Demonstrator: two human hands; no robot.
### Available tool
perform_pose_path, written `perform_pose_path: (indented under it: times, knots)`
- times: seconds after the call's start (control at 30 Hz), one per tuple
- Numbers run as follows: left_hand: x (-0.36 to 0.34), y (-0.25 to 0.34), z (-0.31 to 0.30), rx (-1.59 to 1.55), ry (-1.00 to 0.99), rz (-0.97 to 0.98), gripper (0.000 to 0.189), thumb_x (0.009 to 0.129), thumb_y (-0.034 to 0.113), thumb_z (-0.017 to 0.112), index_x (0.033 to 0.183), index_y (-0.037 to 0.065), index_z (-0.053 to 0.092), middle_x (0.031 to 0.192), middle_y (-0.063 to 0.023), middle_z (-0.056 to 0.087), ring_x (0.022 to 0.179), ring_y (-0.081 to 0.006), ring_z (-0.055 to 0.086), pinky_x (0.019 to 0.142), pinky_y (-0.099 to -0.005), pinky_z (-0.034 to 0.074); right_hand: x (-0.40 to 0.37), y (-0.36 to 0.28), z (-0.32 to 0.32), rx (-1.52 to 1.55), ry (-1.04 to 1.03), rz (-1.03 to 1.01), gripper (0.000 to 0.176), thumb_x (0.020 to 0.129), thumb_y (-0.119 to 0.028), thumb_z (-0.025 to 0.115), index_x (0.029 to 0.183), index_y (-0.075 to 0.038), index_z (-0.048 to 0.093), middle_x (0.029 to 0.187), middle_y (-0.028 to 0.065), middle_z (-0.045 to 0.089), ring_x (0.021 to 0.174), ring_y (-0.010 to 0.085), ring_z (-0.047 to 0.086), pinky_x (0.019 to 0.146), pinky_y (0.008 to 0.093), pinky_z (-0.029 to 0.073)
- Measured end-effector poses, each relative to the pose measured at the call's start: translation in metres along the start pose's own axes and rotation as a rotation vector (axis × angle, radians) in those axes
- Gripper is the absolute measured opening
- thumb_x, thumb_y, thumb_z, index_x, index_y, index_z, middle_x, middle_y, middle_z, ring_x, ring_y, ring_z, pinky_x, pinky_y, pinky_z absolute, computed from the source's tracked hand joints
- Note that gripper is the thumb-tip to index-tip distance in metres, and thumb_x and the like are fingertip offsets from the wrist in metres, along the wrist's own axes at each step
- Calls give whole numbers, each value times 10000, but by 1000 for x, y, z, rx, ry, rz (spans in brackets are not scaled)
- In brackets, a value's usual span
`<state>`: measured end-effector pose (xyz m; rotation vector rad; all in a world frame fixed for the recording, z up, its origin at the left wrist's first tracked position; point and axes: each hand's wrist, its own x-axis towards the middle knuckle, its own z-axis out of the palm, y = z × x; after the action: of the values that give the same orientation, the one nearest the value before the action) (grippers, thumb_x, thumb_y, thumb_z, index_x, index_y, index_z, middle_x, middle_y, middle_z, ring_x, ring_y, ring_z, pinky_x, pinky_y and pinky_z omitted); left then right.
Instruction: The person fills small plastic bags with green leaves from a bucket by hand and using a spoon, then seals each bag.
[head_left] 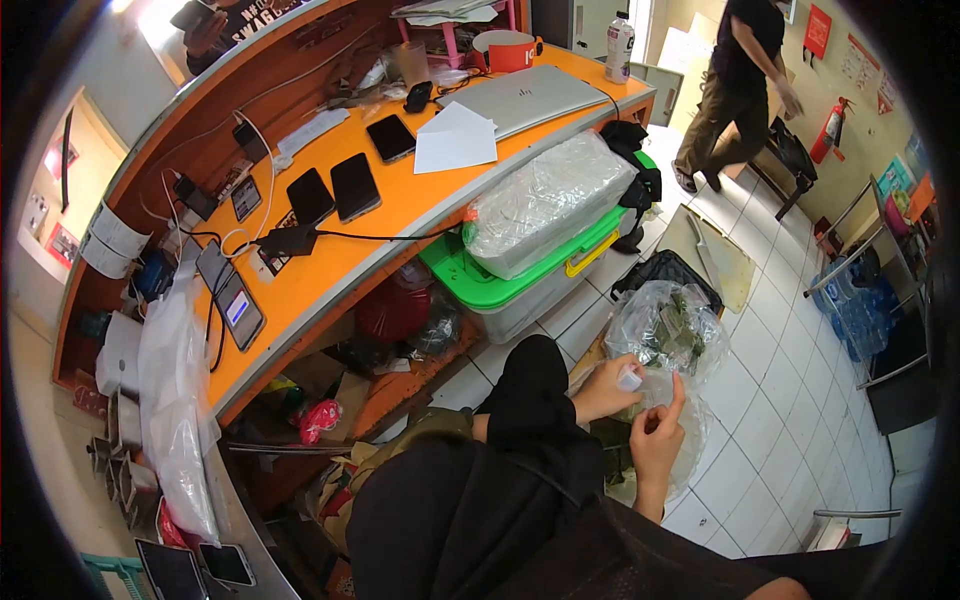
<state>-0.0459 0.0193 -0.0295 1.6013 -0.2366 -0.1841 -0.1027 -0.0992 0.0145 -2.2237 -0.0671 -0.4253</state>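
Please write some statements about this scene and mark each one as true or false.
1. The left hand holds a small white item. True.
2. The counter is blue. False: it is orange.
3. A closed laptop lies on the counter. True.
4. The box on the floor has a red lid. False: the lid is green.
5. The bag by the right hand holds green leaves. True.
6. Nobody else is in view. False: a person walks across the floor at the back.
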Motion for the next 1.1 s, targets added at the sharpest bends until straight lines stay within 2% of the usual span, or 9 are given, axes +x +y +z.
perform_pose_path:
  times: [0.27, 0.43, 0.6, 0.8, 0.87, 0.93, 1.0, 1.07, 1.1]
  knots:
    - [-1, 5, 0, -46, 63, 126, 241, 611, -33, 579, 828, 33, 499, 774, -35, 511, 775, -130, 507, 699, -247, 394, 2, -3, -1, -13, -27, 14, 675, 649, 14, 503, 1287, -110, 320, 477, 60, 460, 417, 161, 469, 442, 270, 363]
    - [-8, 22, 3, 73, 113, 440, 256, 596, -66, 569, 827, 18, 497, 770, -67, 511, 765, -176, 527, 693, -264, 405, 11, -4, -2, -118, 15, 105, 669, 648, -11, 518, 1276, -140, 329, 440, 46, 439, 389, 157, 448, 442, 285, 356]
    - [-10, 26, 2, -22, 109, 425, 260, 598, -67, 568, 833, 21, 501, 782, -67, 508, 755, -187, 524, 680, -275, 410, 7, 3, 9, -86, 17, -7, 668, 639, -4, 532, 1268, -128, 341, 455, 39, 428, 398, 190, 457, 443, 312, 367]
    - [-8, 25, -5, 147, 107, 421, 233, 621, -59, 564, 831, 28, 514, 794, -41, 508, 777, -146, 516, 702, -260, 411, 7, -1, -7, 18, 56, 243, 647, 662, -19, 562, 1265, -121, 350, 511, 53, 476, 474, 220, 517, 472, 338, 394]
    - [-5, 16, 8, 107, 182, 448, 228, 610, -49, 561, 821, 26, 513, 763, -92, 523, 749, -217, 546, 683, -286, 421, 4, -1, -8, -77, 142, 223, 571, 677, -74, 609, 1204, -115, 392, 521, 63, 500, 496, 245, 545, 473, 353, 411]
    - [-9, 10, 22, 146, 150, 405, 220, 631, -32, 600, 827, 36, 526, 763, -76, 527, 744, -203, 537, 686, -283, 420, -4, 7, -11, -142, 198, 273, 421, 700, -168, 628, 1078, -111, 454, 576, 84, 542, 525, 284, 557, 482, 385, 422]
    - [-20, 22, 35, 159, 48, 296, 210, 686, 35, 679, 835, 45, 532, 775, -47, 533, 720, -146, 509, 660, -260, 420, -19, 23, -10, -204, 323, 138, 121, 677, -124, 601, 758, -72, 528, 674, 124, 552, 602, 305, 554, 524, 388, 430]
    - [-25, 44, 54, 67, -1, 242, 251, 678, 7, 666, 877, 18, 513, 781, -40, 515, 720, -144, 503, 654, -248, 424, -28, 23, -13, -77, 404, 173, 107, 652, -145, 604, 697, -72, 541, 682, 118, 552, 645, 305, 555, 571, 397, 435]
    - [-14, 22, 57, 104, -33, 421, 252, 666, -45, 611, 890, 4, 505, 773, -53, 509, 710, -151, 502, 650, -261, 428, -33, 23, -16, -53, 471, 140, 114, 650, -142, 601, 712, -65, 543, 661, 106, 542, 636, 298, 553, 566, 391, 435]
